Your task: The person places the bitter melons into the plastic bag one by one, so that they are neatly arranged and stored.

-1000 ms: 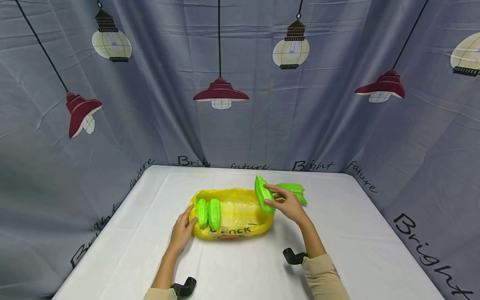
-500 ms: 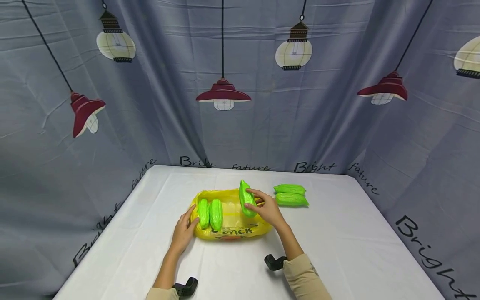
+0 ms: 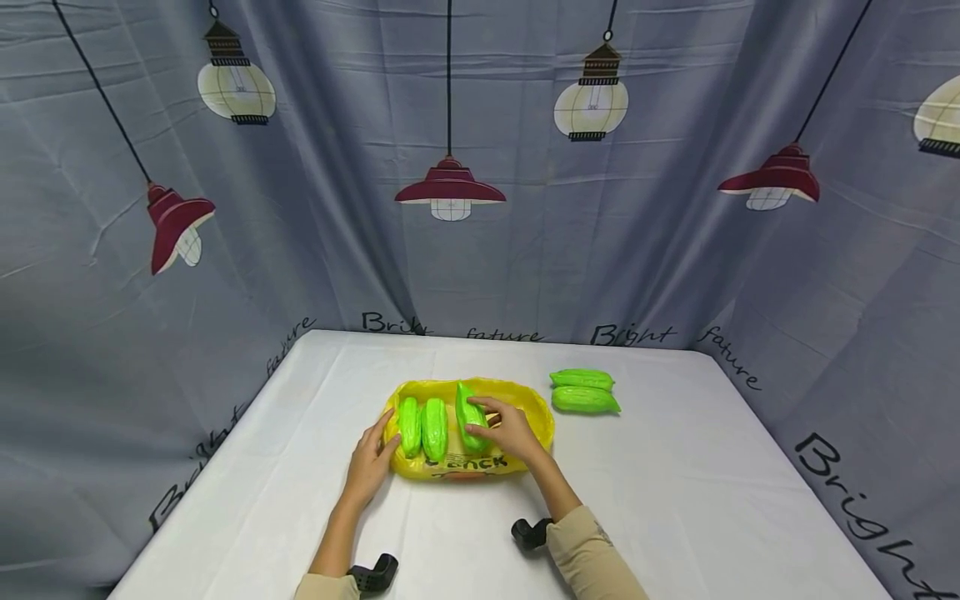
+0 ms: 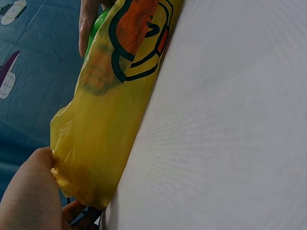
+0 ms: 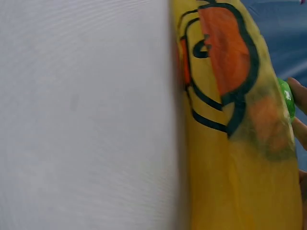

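My right hand [image 3: 510, 429] holds a bright green, bumpy bitter melon [image 3: 468, 417] between thumb and fingers, inside the yellow plastic bag [image 3: 525, 400]. The bag is spread open like a shallow basin. In its left end, two more bitter melons [image 3: 434, 429] lie side by side. My left hand [image 3: 365, 465] holds the bag's left end, its thumb near the leftmost melon. From the left wrist view, the left hand's thumb [image 4: 42, 157] lies at the bag's edge, with fingers beyond it. The right wrist view shows the held melon's green end [image 5: 287, 98] above the bag's wall.
Two further bitter melons [image 3: 585, 399] lie on the white table [image 3: 660, 483] to the right of the bag. Each wrist wears a black camera mount [image 3: 531, 533]. A grey-blue curtain [image 3: 495, 267] printed with lamps surrounds the table's back and sides.
My right hand has carried the bitter melon leftward from the bag's right rim and lowered it beside the two inside. My left hand has stayed at the bag's left end.
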A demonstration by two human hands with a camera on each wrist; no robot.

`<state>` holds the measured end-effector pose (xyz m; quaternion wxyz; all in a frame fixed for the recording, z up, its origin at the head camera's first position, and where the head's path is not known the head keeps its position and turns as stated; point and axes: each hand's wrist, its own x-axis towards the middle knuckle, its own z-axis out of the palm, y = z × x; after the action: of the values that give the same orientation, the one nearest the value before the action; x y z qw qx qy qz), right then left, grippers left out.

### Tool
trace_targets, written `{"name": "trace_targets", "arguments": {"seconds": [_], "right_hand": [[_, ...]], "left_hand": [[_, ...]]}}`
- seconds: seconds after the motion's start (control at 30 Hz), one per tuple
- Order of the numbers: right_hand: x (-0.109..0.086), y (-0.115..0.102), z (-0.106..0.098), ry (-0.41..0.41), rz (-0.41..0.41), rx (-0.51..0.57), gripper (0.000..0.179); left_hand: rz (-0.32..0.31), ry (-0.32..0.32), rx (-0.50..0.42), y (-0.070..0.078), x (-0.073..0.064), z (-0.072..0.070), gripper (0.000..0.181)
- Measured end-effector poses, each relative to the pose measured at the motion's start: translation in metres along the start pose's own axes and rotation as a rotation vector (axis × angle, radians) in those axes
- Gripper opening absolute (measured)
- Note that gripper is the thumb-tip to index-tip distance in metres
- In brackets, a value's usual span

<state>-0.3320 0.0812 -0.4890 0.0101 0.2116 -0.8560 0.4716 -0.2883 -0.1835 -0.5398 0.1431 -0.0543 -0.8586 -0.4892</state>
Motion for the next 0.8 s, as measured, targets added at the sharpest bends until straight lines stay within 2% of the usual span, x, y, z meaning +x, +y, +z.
{"name": "trace_targets", "arguments": {"seconds": [0.27,0.57,0.8], "right_hand": [[0.001,0.001,0.007,-0.064,0.010,-0.012,0.056],[0.001,0.002,0.011,-0.110,0.030,0.017,0.057],[0.001,0.000,0.012,-0.146,0.012,0.023,0.055]], "left_hand": [[0.018,0.019,0.009,-0.002,0.000,0.002,0.051],[0.018,0.006,0.019,-0.001,0.000,0.001,0.052],[0.017,0.001,0.027,-0.002,0.001,0.000,0.052]]}}
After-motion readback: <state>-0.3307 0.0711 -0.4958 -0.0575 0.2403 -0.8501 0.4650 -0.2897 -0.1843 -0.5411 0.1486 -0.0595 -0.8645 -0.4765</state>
